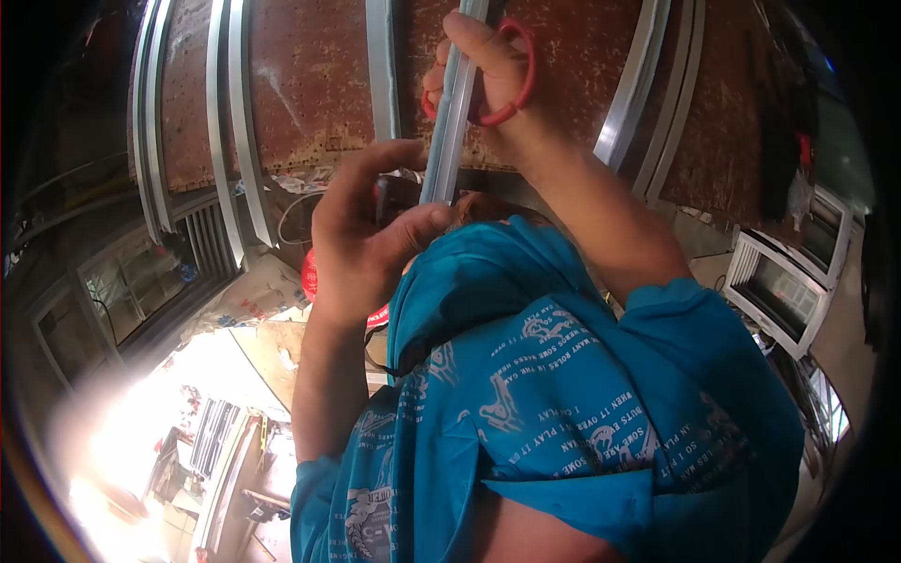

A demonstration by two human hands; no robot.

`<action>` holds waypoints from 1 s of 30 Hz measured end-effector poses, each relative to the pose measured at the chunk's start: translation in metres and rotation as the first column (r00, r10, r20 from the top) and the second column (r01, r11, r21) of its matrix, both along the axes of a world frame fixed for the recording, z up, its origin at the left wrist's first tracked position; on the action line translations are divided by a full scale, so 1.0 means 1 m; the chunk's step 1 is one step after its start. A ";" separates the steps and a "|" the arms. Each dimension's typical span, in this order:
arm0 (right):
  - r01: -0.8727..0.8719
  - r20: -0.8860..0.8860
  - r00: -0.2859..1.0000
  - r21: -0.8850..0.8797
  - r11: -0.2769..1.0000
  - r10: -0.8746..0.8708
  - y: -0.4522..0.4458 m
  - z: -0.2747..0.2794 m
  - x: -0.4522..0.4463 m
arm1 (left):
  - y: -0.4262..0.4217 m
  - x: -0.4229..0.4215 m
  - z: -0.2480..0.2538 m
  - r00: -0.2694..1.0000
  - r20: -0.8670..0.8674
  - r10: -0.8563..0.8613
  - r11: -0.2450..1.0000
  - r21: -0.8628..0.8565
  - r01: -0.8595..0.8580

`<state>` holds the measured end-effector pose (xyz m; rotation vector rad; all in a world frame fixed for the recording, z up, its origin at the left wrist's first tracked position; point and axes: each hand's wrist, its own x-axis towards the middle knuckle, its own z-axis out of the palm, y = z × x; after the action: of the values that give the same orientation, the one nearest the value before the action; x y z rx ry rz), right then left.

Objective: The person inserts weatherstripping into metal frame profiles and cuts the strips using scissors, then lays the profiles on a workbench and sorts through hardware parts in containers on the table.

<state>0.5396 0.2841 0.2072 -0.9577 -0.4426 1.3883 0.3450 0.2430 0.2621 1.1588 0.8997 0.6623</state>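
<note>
My right hand (pixel 488 70) is closed around a long silvery metal profile (pixel 452 127), thumb across its face. Red scissors handles (pixel 527 70) loop around the same hand; the blades are hidden. A grey-blue strip, perhaps a seal, runs along the profile's left side. Lower down, my left hand (pixel 361 225) curls about the profile's near end, its thumb against that end and its index finger by the left side. Something dark shows beneath the left palm, too hidden to name.
Several more metal profiles (pixel 383 70) lie across a worn reddish-brown tabletop (pixel 291 84). Framed window panels (pixel 779 286) stand at right, with others at left. A red round object (pixel 310 272) is partly behind my left wrist. Stacked strips (pixel 221 436) lie at lower left in glare.
</note>
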 end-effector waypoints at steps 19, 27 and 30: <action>0.088 0.601 0.795 0.013 0.996 -0.078 0.051 -0.062 -0.059 | -0.002 -0.043 -0.055 0.849 -0.472 0.237 0.971 0.125 -0.202; 0.126 0.931 0.234 -0.314 0.941 0.279 0.101 -0.092 -0.076 | 0.046 -0.232 -0.117 0.183 -0.871 0.457 0.889 0.456 -0.051; 0.090 0.960 -0.218 -0.157 0.984 0.173 0.101 -0.098 -0.115 | 0.078 -0.254 -0.123 0.159 -0.918 0.364 0.928 0.371 0.017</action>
<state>0.4244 0.3853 0.1094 -2.2000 -1.6426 0.2470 0.0912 0.3207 0.1392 1.8207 2.1826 0.0891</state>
